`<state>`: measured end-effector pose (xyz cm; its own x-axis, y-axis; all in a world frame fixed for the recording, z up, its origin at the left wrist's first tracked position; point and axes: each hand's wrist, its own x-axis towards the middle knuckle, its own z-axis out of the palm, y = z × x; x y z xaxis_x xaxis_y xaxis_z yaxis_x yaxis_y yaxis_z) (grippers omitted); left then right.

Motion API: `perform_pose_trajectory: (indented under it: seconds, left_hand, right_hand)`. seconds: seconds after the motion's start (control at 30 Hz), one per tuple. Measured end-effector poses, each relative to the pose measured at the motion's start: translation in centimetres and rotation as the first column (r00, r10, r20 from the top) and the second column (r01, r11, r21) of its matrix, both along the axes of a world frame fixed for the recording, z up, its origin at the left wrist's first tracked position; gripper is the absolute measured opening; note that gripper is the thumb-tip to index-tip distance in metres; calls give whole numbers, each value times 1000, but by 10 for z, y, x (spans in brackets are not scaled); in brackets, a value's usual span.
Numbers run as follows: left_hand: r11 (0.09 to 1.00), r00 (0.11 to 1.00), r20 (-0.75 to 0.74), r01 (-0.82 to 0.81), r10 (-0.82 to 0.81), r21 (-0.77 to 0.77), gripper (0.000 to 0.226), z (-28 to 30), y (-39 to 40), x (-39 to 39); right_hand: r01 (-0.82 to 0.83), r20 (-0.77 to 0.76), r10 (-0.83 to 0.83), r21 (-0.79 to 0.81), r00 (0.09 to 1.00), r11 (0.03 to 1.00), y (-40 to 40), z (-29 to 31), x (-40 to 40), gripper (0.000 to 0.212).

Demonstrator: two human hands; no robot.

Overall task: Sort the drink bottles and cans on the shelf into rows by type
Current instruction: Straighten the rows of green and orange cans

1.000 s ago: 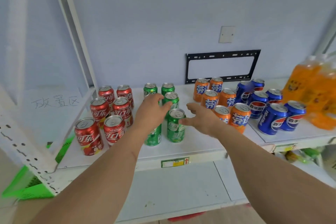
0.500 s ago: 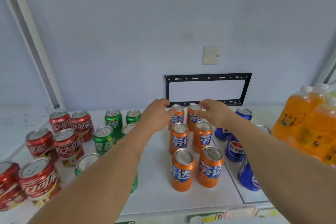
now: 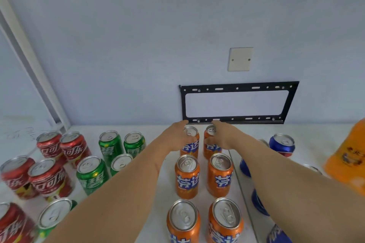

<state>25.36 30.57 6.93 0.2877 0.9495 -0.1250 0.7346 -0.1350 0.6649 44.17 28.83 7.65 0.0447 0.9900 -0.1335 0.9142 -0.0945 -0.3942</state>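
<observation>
Head view is filled nearest by two orange Fanta cans (image 3: 205, 221) at the front of a two-wide block, with a middle pair (image 3: 204, 175) behind them. Behind that pair, at the far end of the block just in front of the black wall bracket (image 3: 237, 102), the back-left can (image 3: 190, 142) is gripped by the left hand (image 3: 173, 140), and the back-right can (image 3: 211, 140) by the right hand (image 3: 225, 139); fingers are curled round each can body.

Squaring up the orange rows is judged to be the step in hand. A small nudge of both back cans into line with the pairs in front is called for next, kept upright.

All six cans stand upright, unopened, pull tabs flat, blue lettering facing forward.
</observation>
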Motion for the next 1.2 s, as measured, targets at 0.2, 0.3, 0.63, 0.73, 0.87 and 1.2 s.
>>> perform_pose_trajectory:
  seconds: [0.2,0.3,0.63,0.73,0.87,1.2]
  left_hand:
    - [1000,1000,12,19,-19,-14,71,-11,9,-1]
    - [999,999,29,24,-23,-29,69,-10,11,-1]
    - [999,994,-102,41,-38,32,54,13,-61,-13]
    - [982,979,-93,176,-182,-70,38,7,-91,-17]
    - [987,990,11,139,-139,-77,48,-1,-103,-21]
    - [997,994,109,37,-31,-63,69,-5,-114,-21]
  right_hand:
    - [-30,35,29,12,999,999,5,-4,2,75]
    - [-24,12,24,9,1000,1000,2,-3,1,74]
    - [-35,-103,33,-15,994,999,-75,35,1,71]
    - [-97,-116,82,-126,990,987,-101,33,0,69]
    - [-60,-137,35,-182,990,982,-110,21,-4,79]
    - [73,-229,-86,-62,970,995,-123,7,-8,82]
